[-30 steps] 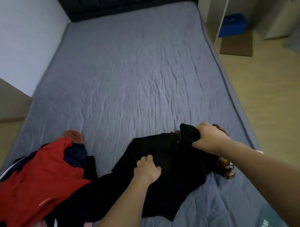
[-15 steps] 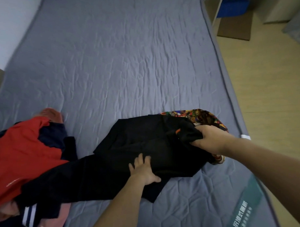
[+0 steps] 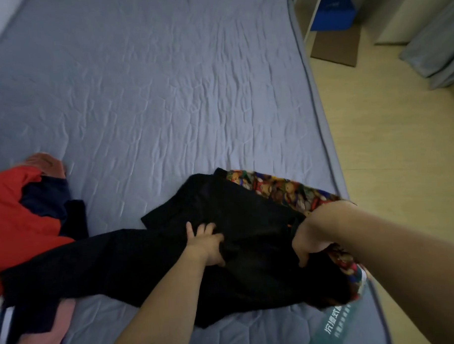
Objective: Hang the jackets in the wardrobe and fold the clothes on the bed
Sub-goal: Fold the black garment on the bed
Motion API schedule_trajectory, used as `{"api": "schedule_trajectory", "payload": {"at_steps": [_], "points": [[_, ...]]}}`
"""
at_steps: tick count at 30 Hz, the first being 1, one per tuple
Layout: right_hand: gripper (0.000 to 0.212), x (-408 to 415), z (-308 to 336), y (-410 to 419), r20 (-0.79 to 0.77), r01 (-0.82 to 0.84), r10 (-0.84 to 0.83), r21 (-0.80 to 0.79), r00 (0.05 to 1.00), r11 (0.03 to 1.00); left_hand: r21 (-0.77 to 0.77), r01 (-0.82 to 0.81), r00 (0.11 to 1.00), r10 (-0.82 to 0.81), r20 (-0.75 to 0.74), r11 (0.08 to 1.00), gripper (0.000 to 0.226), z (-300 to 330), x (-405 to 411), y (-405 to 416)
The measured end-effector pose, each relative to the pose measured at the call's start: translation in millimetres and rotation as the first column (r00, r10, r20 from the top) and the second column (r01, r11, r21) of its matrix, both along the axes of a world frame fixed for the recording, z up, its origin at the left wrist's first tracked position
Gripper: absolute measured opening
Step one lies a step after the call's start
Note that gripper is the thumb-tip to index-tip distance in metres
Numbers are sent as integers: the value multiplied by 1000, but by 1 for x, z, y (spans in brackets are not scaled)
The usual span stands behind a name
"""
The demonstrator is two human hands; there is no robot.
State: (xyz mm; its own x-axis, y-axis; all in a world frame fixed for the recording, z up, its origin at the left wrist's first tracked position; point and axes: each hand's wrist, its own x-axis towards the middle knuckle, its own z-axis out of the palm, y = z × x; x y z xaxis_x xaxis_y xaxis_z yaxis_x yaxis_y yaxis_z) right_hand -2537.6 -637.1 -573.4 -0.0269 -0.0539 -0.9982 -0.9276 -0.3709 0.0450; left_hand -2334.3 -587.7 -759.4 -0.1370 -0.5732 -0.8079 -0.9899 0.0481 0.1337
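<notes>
While my left hand (image 3: 206, 246) pinches a fold at the middle of the black garment (image 3: 248, 238), I see my right hand (image 3: 309, 242) curled round its right side. It lies spread near the bed's (image 3: 166, 96) front right corner, over a patterned cloth (image 3: 280, 189). A red jacket (image 3: 19, 217) is heaped at the left edge.

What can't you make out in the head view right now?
- Right hand: its fingertips are hidden in the black garment.
- Patterned garment: mostly covered by the black one and the right arm.
- Red jacket: cut off by the left edge.
- Printed mattress label: blurred, unreadable.
</notes>
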Motion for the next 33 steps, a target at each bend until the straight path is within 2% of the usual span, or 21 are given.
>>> {"api": "schedule_trajectory", "payload": {"at_steps": [2, 4, 6, 7, 9, 10, 11, 13, 14, 16, 17, 19, 21, 23, 24, 26, 28, 29, 30, 31, 33], "points": [[49, -6, 8, -7, -103, 124, -115, 94, 988, 988, 224, 40, 997, -22, -79, 974, 66, 10, -16, 7], [54, -13, 21, -19, -140, 176, -175, -1, 975, 984, 493, -27, 990, 93, -111, 870, 52, 26, -20, 12], [47, -18, 30, -30, -116, 236, -244, -85, 963, 968, 635, -96, 978, 193, -85, 767, 50, 53, -2, 7], [45, -16, 35, -34, -134, 327, -325, -6, 936, 945, 643, -168, 961, 270, -63, 747, 52, 67, 16, 0], [41, -5, 46, -48, -118, 538, -529, 62, 840, 841, 536, -392, 874, 484, -36, 748, 46, 100, 62, -27], [39, 2, 51, -62, -32, 593, -594, -30, 804, 804, 441, -512, 805, 590, -52, 737, 39, 119, 87, -44], [40, 7, 53, -78, 132, 576, -560, -208, 818, 791, 313, -611, 745, 662, -85, 727, 33, 137, 111, -65], [47, 21, 56, -115, 432, 526, -312, -583, 846, 619, -51, -718, 693, 704, -156, 695, 30, 167, 155, -110], [50, 30, 57, -131, 514, 552, -228, -669, 827, 497, -248, -714, 697, 699, -160, 655, 33, 177, 173, -131], [59, 46, 50, -159, 629, 646, -157, -715, 761, 267, -561, -614, 706, 705, -75, 555, 46, 186, 199, -163], [64, 53, 41, -167, 638, 649, -125, -736, 760, 192, -636, -563, 690, 724, -10, 528, 55, 184, 206, -172], [70, 63, 17, -170, 633, 645, -121, -754, 764, 128, -683, -462, 702, 704, 108, 565, 73, 167, 206, -172], [69, 64, -18, -154, 615, 654, -231, -735, 754, 178, -656, -419, 754, 643, 133, 627, 77, 129, 193, -155], [72, 57, -60, -125, 564, 698, -428, -654, 706, 292, -524, -570, 726, 687, 41, 633, 73, 88, 174, -123], [75, 53, -81, -109, 514, 732, -542, -594, 665, 335, -404, -698, 646, 763, -1, 591, 73, 67, 164, -104], [87, 46, -119, -82, 407, 821, -747, -474, 526, 320, -40, -926, 378, 923, -67, 376, 69, 30, 142, -62], [104, 40, -153, -61, 322, 906, -882, -357, 346, 225, 324, -935, 115, 988, -99, 141, 64, 1, 119, -23], [113, 39, -167, -50, 284, 923, -909, -325, 304, 208, 415, -905, 54, 993, -109, 94, 72, -9, 107, -9], [124, 37, -179, -41, 245, 922, -920, -316, 306, 223, 446, -889, 44, 989, -141, 103, 87, -20, 96, 2], [135, 36, -189, -33, 208, 890, -901, -345, 382, 298, 392, -905, 105, 980, -169, 165, 104, -29, 87, 10], [147, 34, -207, -17, 136, 702, -754, -500, 643, 508, 111, -902, 398, 903, -163, 418, 117, -48, 75, 18]]}}
